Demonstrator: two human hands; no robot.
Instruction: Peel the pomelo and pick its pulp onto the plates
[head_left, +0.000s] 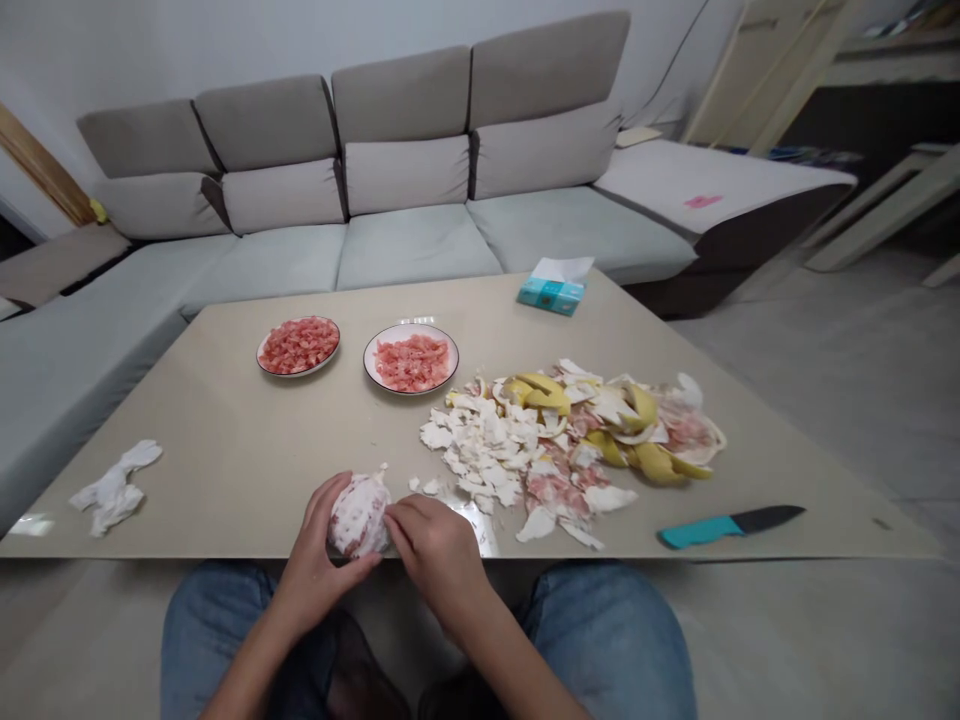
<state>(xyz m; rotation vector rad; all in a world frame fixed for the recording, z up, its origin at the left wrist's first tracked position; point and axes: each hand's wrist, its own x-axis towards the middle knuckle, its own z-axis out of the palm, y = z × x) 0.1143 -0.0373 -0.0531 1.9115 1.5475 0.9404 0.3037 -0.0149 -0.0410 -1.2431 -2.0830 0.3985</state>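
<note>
A peeled pomelo (360,515), still coated in white pith with pinkish patches showing, is at the table's near edge. My left hand (319,555) wraps round its left side and underneath. On the right side of the fruit, my right hand (439,545) pinches at the pith, with thumb and forefinger together. A heap of white pith scraps (491,440) lies beyond and to the right of my hands. Mixed into its right part are yellow peel strips (660,462) and pinkish membranes (555,490).
Two plates of red pomelo flesh, the left plate (298,347) and the right plate (411,360), stand further back. A turquoise-handled knife (731,525) lies at the near right edge. Crumpled tissue (116,488) is at left, a tissue pack (553,288) at the far edge. Behind stands a grey sofa (412,245).
</note>
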